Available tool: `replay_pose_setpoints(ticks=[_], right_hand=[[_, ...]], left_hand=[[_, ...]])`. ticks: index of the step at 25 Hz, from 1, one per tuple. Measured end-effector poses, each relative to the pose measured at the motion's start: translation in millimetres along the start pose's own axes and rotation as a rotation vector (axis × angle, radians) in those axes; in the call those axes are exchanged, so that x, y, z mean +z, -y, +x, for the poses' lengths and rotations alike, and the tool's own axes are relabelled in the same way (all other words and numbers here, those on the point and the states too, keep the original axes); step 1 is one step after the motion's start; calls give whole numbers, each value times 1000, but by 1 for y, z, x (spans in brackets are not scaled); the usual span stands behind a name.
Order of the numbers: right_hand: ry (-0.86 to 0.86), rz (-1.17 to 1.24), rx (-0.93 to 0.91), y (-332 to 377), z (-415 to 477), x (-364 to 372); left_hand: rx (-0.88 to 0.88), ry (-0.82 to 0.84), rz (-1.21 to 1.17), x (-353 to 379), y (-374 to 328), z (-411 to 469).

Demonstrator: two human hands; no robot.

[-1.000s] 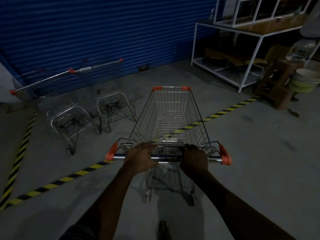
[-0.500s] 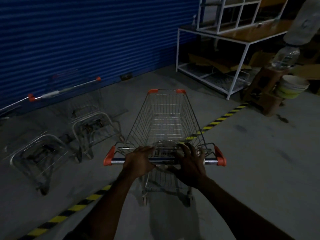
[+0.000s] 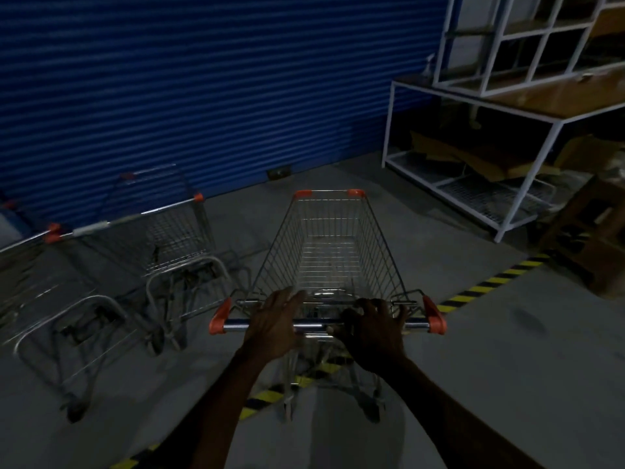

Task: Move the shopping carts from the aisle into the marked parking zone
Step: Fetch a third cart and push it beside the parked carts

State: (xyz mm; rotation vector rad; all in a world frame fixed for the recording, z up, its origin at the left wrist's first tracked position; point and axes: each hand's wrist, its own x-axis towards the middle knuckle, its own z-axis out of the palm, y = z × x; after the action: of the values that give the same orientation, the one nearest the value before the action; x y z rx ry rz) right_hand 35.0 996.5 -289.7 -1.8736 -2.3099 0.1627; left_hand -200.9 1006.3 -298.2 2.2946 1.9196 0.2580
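parked carts [image 3: 176, 245] left of hands | third cart [image 3: 331, 258] astride striped line [image 3: 490, 285], nearly in | left hand [image 3: 274, 319], right hand [image 3: 372, 330] splayed on handle [image 3: 318, 322]

cart [image 3: 329, 262]: centre, over floor line [image 3: 490, 286], front toward shutter [image 3: 203, 79]
hands: left hand [image 3: 275, 324] and right hand [image 3: 372, 333] side by side on cart handle [image 3: 318, 323]
parked carts: nearer parked cart [image 3: 176, 245] just left of cart; second parked cart [image 3: 67, 330] further left
rack [image 3: 507, 211]: right rear, beside shutter
stool [image 3: 588, 231]: right of rack
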Motion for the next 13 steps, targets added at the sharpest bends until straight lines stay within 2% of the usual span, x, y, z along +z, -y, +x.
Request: replay_pose_setpoints(ticks=[4, 6, 9, 13], right_hand=[[-13, -10, 57, -11, 79, 14], [11, 45, 52, -15, 116, 16], [-39, 56, -2, -18, 169, 21], [13, 36, -34, -17, 243, 28]], left_hand=[[-162, -37, 115, 3, -4, 63], [-246, 2, 122, 4, 4, 90], [-332, 1, 133, 9, 19, 132], [-476, 39, 191, 4, 26, 197]])
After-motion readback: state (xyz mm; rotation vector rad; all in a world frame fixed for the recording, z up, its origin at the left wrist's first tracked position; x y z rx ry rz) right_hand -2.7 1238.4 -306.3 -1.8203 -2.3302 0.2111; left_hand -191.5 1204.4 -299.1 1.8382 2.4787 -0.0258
